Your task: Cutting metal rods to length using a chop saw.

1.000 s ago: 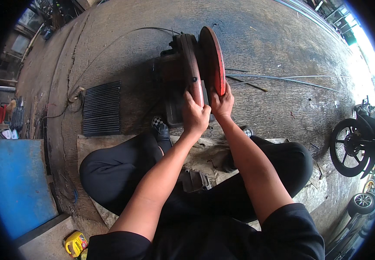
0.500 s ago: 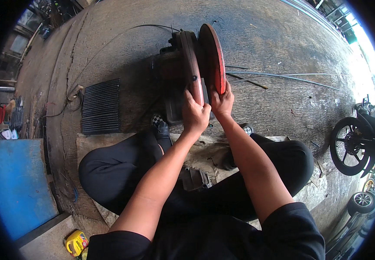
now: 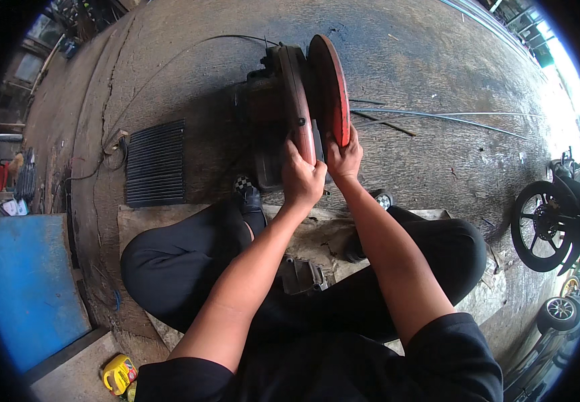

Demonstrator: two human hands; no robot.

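A dark, grimy chop saw [image 3: 263, 107] stands on the floor in front of me. Its curved, dull red guard [image 3: 293, 84] points toward me, and my left hand [image 3: 304, 179] wraps its near lower end. Just to the right, a round red cover [image 3: 335, 87] stands on edge, a dark gap between it and the guard's upper part. My right hand [image 3: 345, 161] is closed around the cover's lower rim, close beside my left. Between my legs lies a grey metal casting [image 3: 301, 276], partly hidden by my left forearm.
A ribbed black panel [image 3: 156, 163] lies left of the saw, near a cable [image 3: 112, 151]. Thin metal rods [image 3: 437, 115] lie to the right. A blue sheet [image 3: 28, 281] and a yellow jug [image 3: 118, 373] are at left; a motorcycle wheel [image 3: 528, 226] is at right.
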